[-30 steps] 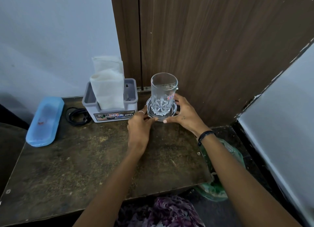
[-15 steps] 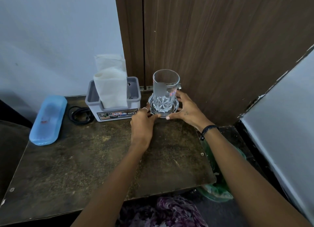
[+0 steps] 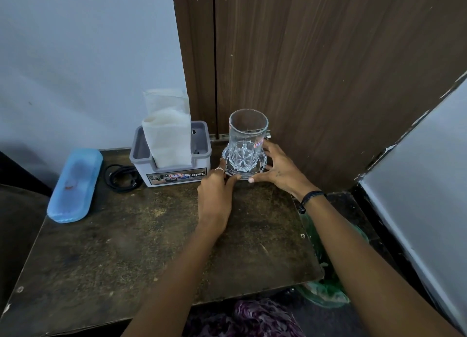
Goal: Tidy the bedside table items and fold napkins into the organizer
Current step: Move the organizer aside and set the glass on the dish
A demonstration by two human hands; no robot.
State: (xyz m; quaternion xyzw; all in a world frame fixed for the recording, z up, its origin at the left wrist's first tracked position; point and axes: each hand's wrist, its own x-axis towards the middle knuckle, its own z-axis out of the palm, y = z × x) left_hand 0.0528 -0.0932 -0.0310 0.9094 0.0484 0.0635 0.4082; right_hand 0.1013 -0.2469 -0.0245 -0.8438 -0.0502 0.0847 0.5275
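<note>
Head view: glass (image 3: 246,139) upright on a clear saucer (image 3: 243,163), at the back of the counter (image 3: 126,248), close to the wooden panel (image 3: 328,71). Glass is cut-patterned, looks empty, small red-and-white sticker on its right side. Left hand (image 3: 214,197) at the saucer's near-left edge, fingers curled onto the rim, a ring on one finger. Right hand (image 3: 280,170) cups the saucer's right side, thumb at the near edge, fingers round the far side by the glass base; dark band on that wrist. Both hands grasp the saucer; neither wraps the glass itself.

Just left of the saucer, touching or nearly so: grey organizer (image 3: 174,165), label on its front reading OPEL. Napkins (image 3: 168,132) stand folded and upright in its left compartment, well above the rim; right compartment mostly hidden. Left of the organizer, a coiled black cable (image 3: 121,179) lying flat. Further left, at the counter's edge, a blue case (image 3: 74,185), closed, lying lengthwise.

Counter top is dark, worn, speckled. White wall (image 3: 75,59) behind the left half. Green bag (image 3: 326,286) on the floor below the right edge, under the right forearm. Purple patterned cloth (image 3: 260,319) at the bottom edge.
</note>
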